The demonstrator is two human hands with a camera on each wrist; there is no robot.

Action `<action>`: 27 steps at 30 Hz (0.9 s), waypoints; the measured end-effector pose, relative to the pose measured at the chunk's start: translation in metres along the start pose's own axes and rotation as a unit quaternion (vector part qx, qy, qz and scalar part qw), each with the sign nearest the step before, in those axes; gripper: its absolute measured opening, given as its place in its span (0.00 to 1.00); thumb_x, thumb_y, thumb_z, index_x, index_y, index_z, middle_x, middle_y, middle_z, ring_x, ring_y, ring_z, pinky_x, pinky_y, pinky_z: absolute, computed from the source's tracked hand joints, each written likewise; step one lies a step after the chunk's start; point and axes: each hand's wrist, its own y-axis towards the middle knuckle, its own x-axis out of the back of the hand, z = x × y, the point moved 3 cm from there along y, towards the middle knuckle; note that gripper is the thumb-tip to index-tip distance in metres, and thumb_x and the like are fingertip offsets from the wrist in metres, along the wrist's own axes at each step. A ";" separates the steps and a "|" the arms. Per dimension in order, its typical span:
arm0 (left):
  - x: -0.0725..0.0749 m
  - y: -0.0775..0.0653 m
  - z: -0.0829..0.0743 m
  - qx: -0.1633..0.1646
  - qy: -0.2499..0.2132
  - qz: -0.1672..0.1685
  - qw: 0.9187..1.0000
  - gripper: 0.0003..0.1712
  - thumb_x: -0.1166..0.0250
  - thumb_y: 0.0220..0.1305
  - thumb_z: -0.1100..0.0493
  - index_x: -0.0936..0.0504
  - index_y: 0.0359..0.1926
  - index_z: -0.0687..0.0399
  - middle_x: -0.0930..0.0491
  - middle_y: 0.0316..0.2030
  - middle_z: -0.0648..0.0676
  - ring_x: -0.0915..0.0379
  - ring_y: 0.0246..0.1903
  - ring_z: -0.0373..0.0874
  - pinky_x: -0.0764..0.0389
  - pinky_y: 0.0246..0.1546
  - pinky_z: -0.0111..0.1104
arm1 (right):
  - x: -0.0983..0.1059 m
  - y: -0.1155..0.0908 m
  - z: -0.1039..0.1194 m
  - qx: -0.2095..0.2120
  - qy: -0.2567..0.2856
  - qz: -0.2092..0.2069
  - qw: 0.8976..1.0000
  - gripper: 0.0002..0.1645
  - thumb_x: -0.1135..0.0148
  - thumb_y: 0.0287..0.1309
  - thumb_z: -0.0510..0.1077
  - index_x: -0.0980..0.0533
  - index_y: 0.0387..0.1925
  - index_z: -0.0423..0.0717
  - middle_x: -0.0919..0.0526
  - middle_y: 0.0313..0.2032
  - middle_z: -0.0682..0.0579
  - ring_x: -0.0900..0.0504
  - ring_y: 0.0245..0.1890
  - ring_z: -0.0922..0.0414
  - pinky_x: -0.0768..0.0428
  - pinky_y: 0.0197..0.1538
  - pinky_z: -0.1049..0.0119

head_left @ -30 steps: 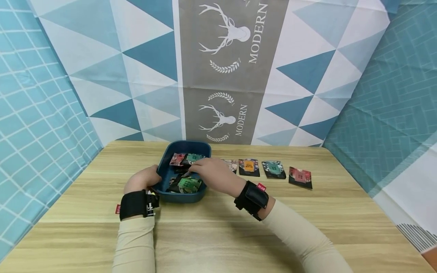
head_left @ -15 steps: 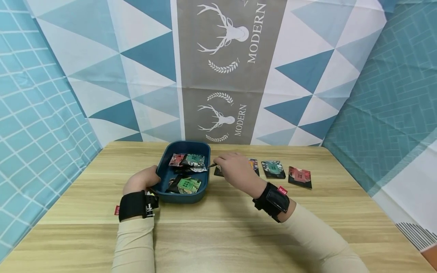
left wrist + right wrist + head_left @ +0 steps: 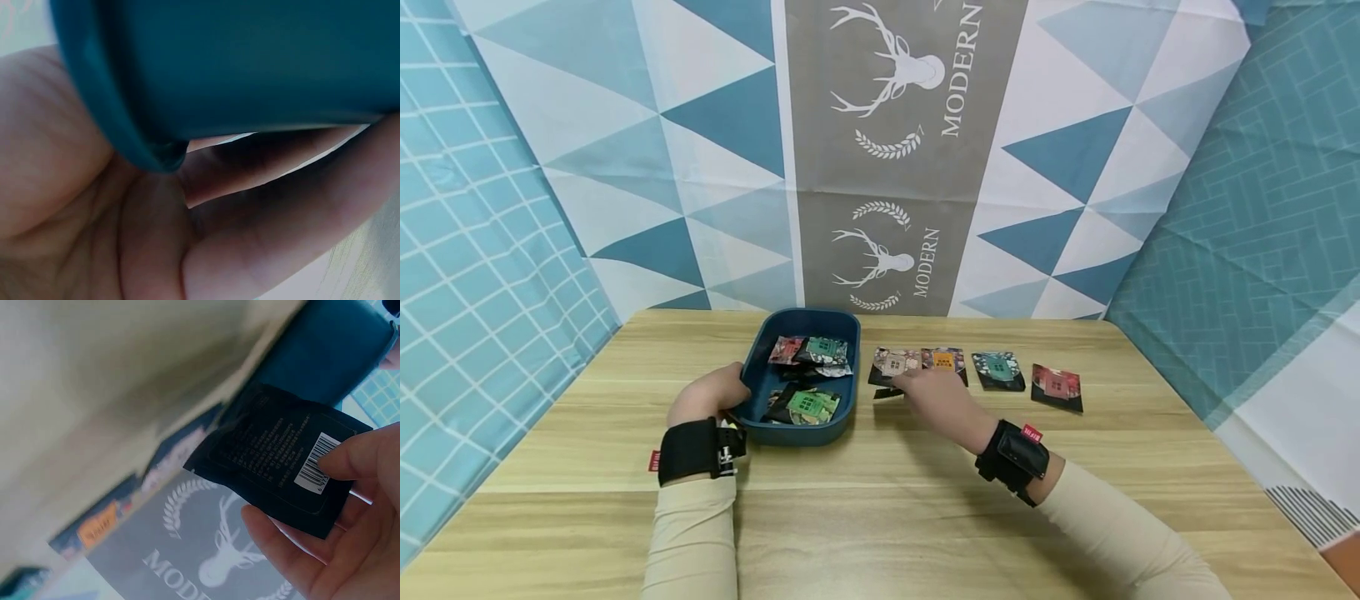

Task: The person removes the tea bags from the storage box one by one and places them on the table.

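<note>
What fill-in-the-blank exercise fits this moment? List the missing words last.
The ____ hand grips the dark-blue rounded plastic container.
The right hand holds a flat black sachet; in the right wrist view its face shows a striped ____.
On the pale wooden table lie ____ flat, colourfully printed sachets in a row.
Counting from the container, the second sachet has a label coloured ____.
Missing words: left; barcode; four; orange.

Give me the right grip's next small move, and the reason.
Probably lower the held packet onto the table, near the row of four packets: the right grip pinches it outside the blue box, and those four already lie on the tabletop.
</note>
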 end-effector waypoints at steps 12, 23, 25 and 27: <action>0.001 0.003 0.002 -0.009 0.001 0.007 1.000 0.16 0.56 0.63 0.68 0.38 0.51 0.72 0.33 0.30 0.61 0.34 0.22 0.46 0.31 0.23 0.33 | -0.013 -0.010 0.006 0.001 0.032 0.058 0.998 0.18 0.46 0.56 0.34 0.22 0.48 0.48 0.15 0.41 0.53 0.21 0.23 0.61 0.33 0.20 0.73; 0.001 0.001 -0.001 -0.001 0.002 0.002 1.000 0.18 0.54 0.62 0.69 0.38 0.53 0.73 0.33 0.32 0.60 0.33 0.27 0.48 0.32 0.27 0.32 | -0.025 -0.017 0.009 0.050 0.033 0.092 0.994 0.18 0.40 0.55 0.37 0.23 0.49 0.48 0.19 0.47 0.51 0.17 0.40 0.56 0.19 0.38 0.63; 0.001 0.001 0.000 0.000 0.003 0.001 1.000 0.18 0.54 0.63 0.68 0.38 0.53 0.73 0.34 0.32 0.60 0.33 0.27 0.48 0.32 0.27 0.32 | -0.025 -0.018 0.011 0.059 0.034 0.092 0.993 0.18 0.38 0.53 0.38 0.23 0.48 0.47 0.19 0.47 0.51 0.18 0.43 0.56 0.19 0.40 0.62; 0.001 0.001 0.000 -0.002 0.003 0.001 1.000 0.18 0.55 0.63 0.69 0.38 0.53 0.73 0.34 0.32 0.60 0.33 0.27 0.48 0.32 0.27 0.32 | -0.025 -0.019 0.012 0.062 0.033 0.094 0.993 0.18 0.37 0.52 0.38 0.23 0.48 0.48 0.20 0.47 0.51 0.19 0.44 0.56 0.19 0.41 0.62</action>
